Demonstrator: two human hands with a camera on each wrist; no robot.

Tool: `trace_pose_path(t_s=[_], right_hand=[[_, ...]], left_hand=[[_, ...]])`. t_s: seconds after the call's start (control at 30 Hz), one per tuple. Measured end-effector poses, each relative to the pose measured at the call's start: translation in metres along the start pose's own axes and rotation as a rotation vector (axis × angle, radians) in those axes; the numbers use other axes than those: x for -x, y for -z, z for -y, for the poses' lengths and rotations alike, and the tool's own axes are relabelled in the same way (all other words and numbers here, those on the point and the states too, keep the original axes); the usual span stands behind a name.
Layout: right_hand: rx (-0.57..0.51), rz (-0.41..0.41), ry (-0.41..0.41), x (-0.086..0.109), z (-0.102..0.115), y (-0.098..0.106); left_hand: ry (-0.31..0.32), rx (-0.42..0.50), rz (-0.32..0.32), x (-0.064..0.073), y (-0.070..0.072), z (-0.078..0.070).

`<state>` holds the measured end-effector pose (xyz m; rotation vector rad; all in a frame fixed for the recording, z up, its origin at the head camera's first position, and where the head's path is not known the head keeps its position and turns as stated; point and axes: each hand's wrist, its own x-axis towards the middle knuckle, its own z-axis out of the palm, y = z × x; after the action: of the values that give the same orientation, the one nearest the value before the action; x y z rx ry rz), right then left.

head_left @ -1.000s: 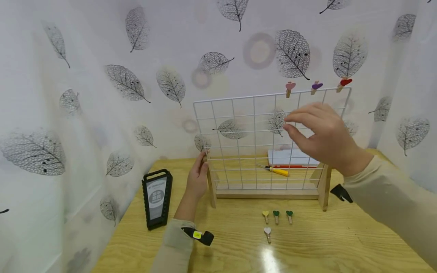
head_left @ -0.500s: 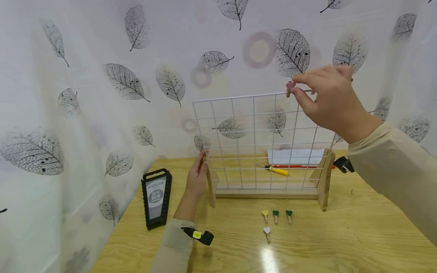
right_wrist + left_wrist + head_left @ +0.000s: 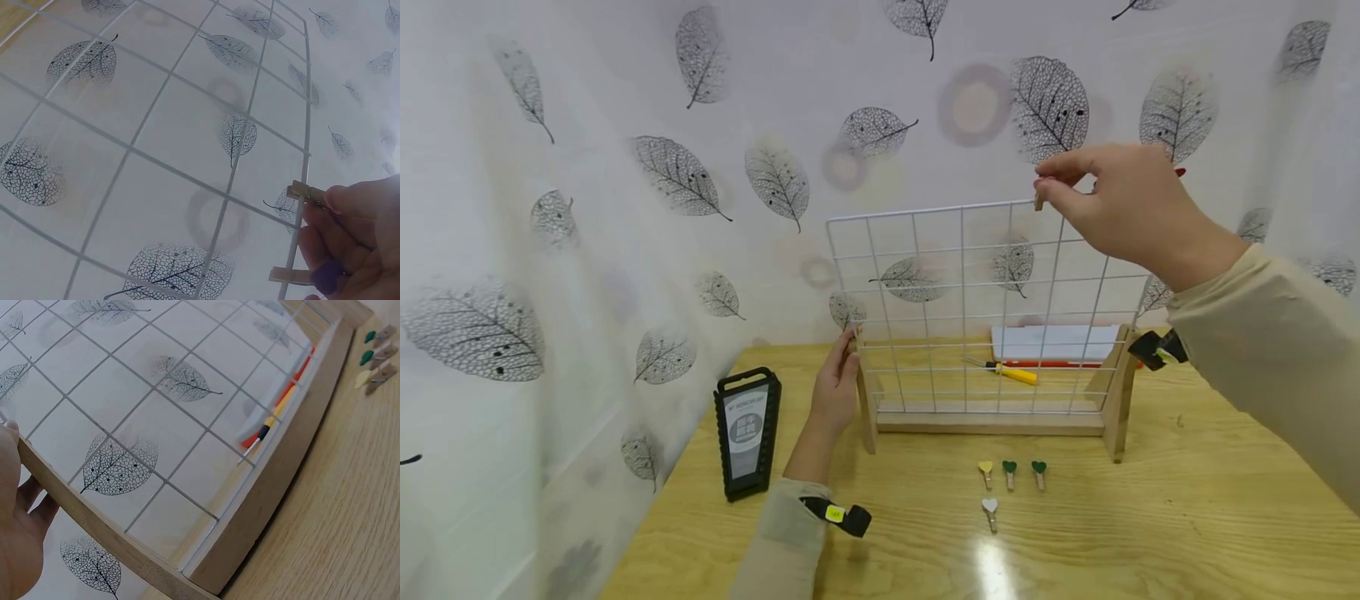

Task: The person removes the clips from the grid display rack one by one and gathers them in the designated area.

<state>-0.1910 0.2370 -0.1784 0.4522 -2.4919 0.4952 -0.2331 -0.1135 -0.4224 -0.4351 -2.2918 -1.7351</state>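
My right hand (image 3: 1135, 204) is up at the top wire of a white wire grid (image 3: 962, 271), pinching a small wooden clothespin (image 3: 1039, 202) by its heart end between thumb and forefinger. In the right wrist view the pin's jaws (image 3: 303, 190) straddle the wire. A clothespin with a purple heart (image 3: 326, 277) is clipped beside it, near my other fingers. A red heart (image 3: 1181, 172) peeks out behind the hand. My left hand (image 3: 833, 392) holds the left wooden upright (image 3: 94, 528) of the stand, thumb in front and fingers behind.
On the table before the stand's wooden base (image 3: 992, 425) lie heart clothespins: yellow (image 3: 986, 473), two green (image 3: 1009, 473) and white (image 3: 990, 512). Behind the grid are a yellow-handled screwdriver (image 3: 1017, 374) and a white-and-red case (image 3: 1052, 343). A black tool holder (image 3: 747, 433) lies left.
My right hand, with nothing between its fingers a second ago, has risen from in front of the grid to the top wire and pinches the pink heart clothespin. My left hand stays put.
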Motion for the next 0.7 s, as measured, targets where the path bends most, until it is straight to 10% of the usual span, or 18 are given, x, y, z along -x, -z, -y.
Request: trace_pose_path(t_s=[0.33, 0.7], right_hand=[[-0.045, 0.178, -0.116, -0.012, 0.001, 0.015], [-0.044, 0.151, -0.101, -0.011, -0.003, 0.013]], left_hand=[[-0.015, 0.005, -0.009, -0.002, 0.0, 0.001], [-0.021, 0.01, -0.006, 0.001, 0.0, 0.004]])
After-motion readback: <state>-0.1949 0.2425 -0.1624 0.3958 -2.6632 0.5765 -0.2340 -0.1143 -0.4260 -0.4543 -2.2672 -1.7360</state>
